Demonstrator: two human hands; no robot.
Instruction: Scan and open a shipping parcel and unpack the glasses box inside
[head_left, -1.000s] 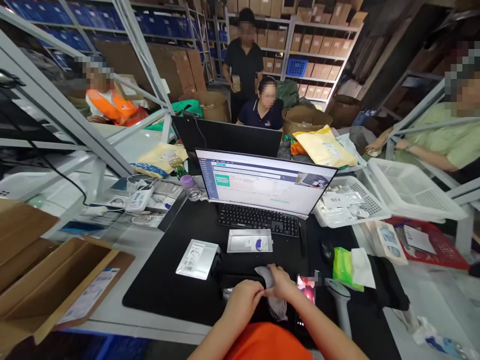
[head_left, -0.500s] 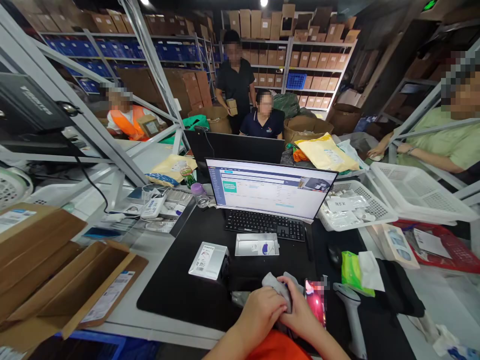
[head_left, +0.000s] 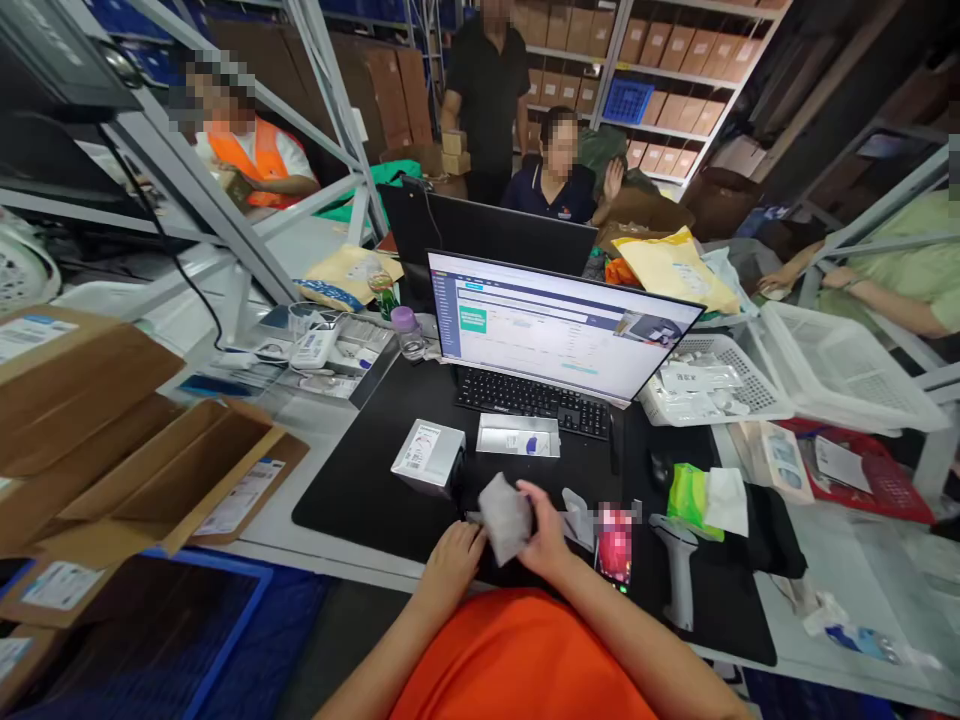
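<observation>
Two bare hands work low over the black mat (head_left: pixel 352 495) on the tabletop (head_left: pixel 277 525), with the grey cloth (head_left: pixel 505 518) between them, just in front of the silver box (head_left: pixel 429 452) and the tray (head_left: pixel 517 436). The right hand (head_left: pixel 545 530) has its grip closed on the cloth's right side, fingers behind and thumb towards the body. The left hand (head_left: pixel 454 553) is palm down with its fingers bent, its tips just beside the cloth's lower left edge; whether its grip bears on the cloth or on something beneath, I cannot tell.

The cloth looks soft and bunched, so a light hold near an edge should serve better than a hard squeeze, with the left fingers ready to steady the loose side. Working above bare mat, clear of the phone (head_left: pixel 615 535) and the clear plastic (head_left: pixel 577 515) beside it, seems wise.

The silver box is upright, a label on its top face; its inside is hidden. The tray, shallow, holds a label with a blue mark. At the right, the white basket (head_left: pixel 769 402) holds pale packets, and the red basket (head_left: pixel 900 500) a white paper. At the left, the carton (head_left: pixel 259 445) gapes, its depths too dark to read.
</observation>
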